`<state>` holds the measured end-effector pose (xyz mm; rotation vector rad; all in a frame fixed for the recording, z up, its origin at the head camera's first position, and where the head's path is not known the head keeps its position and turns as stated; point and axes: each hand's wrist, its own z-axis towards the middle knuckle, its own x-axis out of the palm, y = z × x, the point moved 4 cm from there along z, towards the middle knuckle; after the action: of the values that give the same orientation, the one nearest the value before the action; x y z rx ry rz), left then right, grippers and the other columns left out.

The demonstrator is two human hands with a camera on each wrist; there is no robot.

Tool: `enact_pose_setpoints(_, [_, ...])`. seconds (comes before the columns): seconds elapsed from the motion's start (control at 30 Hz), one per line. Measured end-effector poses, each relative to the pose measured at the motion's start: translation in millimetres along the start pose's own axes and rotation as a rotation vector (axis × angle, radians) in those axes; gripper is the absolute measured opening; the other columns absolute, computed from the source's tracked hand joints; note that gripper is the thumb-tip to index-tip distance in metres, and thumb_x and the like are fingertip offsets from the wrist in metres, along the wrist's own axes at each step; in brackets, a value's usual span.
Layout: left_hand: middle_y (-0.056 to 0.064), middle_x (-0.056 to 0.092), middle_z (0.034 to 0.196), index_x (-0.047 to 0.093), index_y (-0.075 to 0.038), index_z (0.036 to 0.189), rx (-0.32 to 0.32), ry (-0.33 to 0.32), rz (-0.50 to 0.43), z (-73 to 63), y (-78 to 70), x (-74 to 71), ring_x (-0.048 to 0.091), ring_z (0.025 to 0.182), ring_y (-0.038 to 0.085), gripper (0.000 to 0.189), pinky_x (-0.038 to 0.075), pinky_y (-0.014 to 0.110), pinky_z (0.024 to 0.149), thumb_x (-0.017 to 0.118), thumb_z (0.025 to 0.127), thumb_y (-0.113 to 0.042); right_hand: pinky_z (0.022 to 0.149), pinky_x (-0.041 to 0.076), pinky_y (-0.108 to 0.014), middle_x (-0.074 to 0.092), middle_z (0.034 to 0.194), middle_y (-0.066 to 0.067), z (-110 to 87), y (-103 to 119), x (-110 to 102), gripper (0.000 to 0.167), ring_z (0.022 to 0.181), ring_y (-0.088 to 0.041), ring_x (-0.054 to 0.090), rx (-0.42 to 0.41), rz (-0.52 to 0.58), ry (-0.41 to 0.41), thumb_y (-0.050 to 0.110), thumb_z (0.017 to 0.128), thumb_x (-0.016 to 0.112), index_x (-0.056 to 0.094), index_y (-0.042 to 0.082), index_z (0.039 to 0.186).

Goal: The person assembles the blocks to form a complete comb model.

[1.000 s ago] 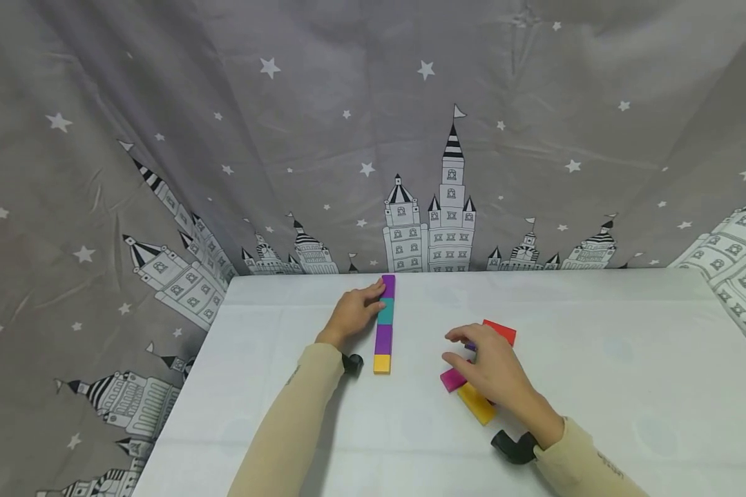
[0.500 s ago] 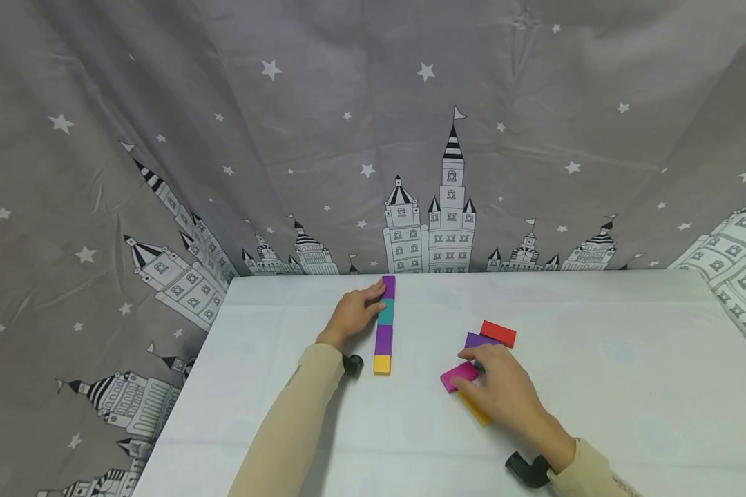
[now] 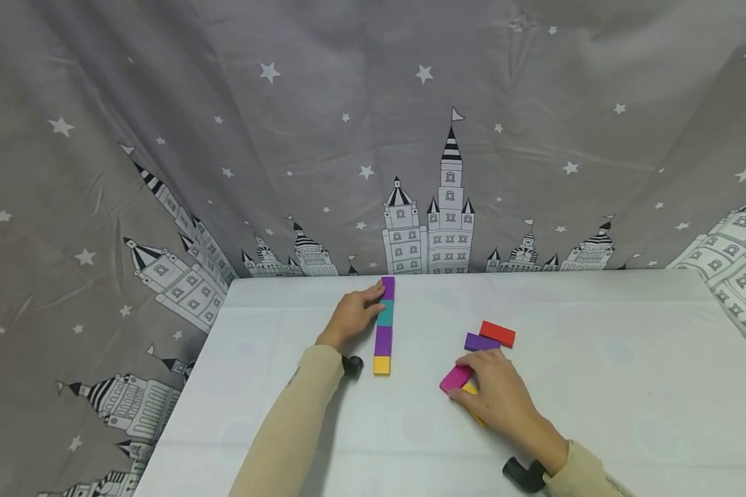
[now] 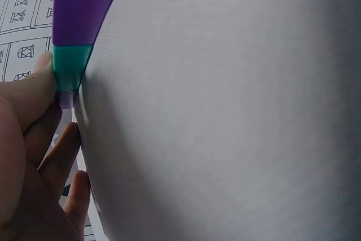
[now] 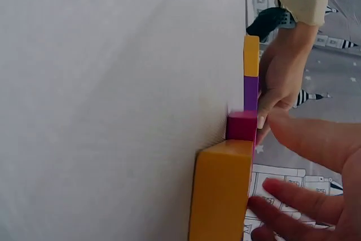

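A straight row of blocks lies on the white table: a far purple block [image 3: 388,288], a teal block [image 3: 385,313], another purple block [image 3: 383,341] and a yellow block [image 3: 382,366] at the near end. Along the row's left side, my left hand [image 3: 350,314] rests its thumb against the teal block and a fingertip at the far purple one. My right hand [image 3: 500,386] spans a magenta block [image 3: 456,378] with thumb and fingers; the right wrist view shows the fingertips just above it. Partly under that hand lies a second yellow block [image 5: 220,196].
Beyond the right hand, a violet block [image 3: 481,342] and a red block [image 3: 497,333] lie side by side. A grey curtain [image 3: 323,138] printed with castles and stars hangs behind the white table [image 3: 597,386].
The right hand has drawn back toward the person and come down around the magenta block, uncovering the violet and red blocks. The left hand keeps its place at the row.
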<state>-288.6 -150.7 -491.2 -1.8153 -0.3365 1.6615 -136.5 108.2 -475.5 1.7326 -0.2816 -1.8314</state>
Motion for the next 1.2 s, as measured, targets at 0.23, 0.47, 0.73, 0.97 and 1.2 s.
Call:
enact_pose_setpoints(0.23, [-0.004, 0.045, 0.153, 0.053, -0.011, 0.145, -0.012, 0.005, 0.001, 0.1, 0.2, 0.3, 0.038, 0.145, 0.024, 0.048, 0.026, 0.043, 0.121, 0.064, 0.1, -0.023, 0.098, 0.052, -0.046, 0.068, 0.116, 0.002, 6.6, -2.9, 1.9, 0.043, 0.115, -0.023, 0.053, -0.007, 0.119, 0.106, 0.021, 0.075, 0.09, 0.073, 0.016, 0.114])
enact_pose_setpoints(0.47, [-0.005, 0.044, 0.154, 0.052, -0.012, 0.146, -0.016, 0.007, 0.002, 1.0, 1.2, 0.1, 0.037, 0.145, 0.024, 0.049, 0.026, 0.043, 0.122, 0.064, 0.1, -0.024, 0.097, 0.052, -0.045, 0.066, 0.115, 0.003, 8.0, -7.6, -1.7, 0.045, 0.116, -0.022, 0.052, -0.018, 0.125, 0.11, 0.021, 0.076, 0.089, 0.072, 0.017, 0.117])
enact_pose_setpoints(0.73, [-0.005, 0.044, 0.153, 0.053, -0.012, 0.145, -0.008, 0.008, -0.006, 1.6, 3.2, 1.5, 0.038, 0.145, 0.024, 0.048, 0.027, 0.042, 0.121, 0.064, 0.1, -0.024, 0.098, 0.046, -0.052, 0.068, 0.117, -0.009, 7.2, -7.3, 0.8, 0.061, 0.116, -0.03, 0.053, -0.066, -0.066, 0.087, 0.041, 0.073, 0.089, 0.07, 0.009, 0.121])
enact_pose_setpoints(0.97, [-0.003, 0.045, 0.153, 0.053, -0.01, 0.144, 0.016, 0.002, -0.01, 1.5, 1.9, 1.5, 0.039, 0.144, 0.028, 0.048, 0.027, 0.045, 0.121, 0.064, 0.099, -0.023, 0.092, 0.044, -0.048, 0.069, 0.116, -0.01, 7.6, -3.1, 3.4, 0.062, 0.113, -0.031, 0.052, -0.059, -0.117, 0.114, 0.041, 0.071, 0.09, 0.07, 0.007, 0.119])
enact_pose_setpoints(1.2, [-0.004, 0.045, 0.153, 0.053, -0.01, 0.145, 0.005, 0.009, -0.008, 0.0, 1.7, -0.4, 0.038, 0.144, 0.028, 0.049, 0.026, 0.044, 0.121, 0.064, 0.099, -0.023, 0.093, 0.044, -0.048, 0.069, 0.116, -0.008, 9.7, 0.4, 2.7, 0.063, 0.115, -0.03, 0.052, -0.041, -0.118, 0.142, 0.037, 0.068, 0.093, 0.07, 0.008, 0.119])
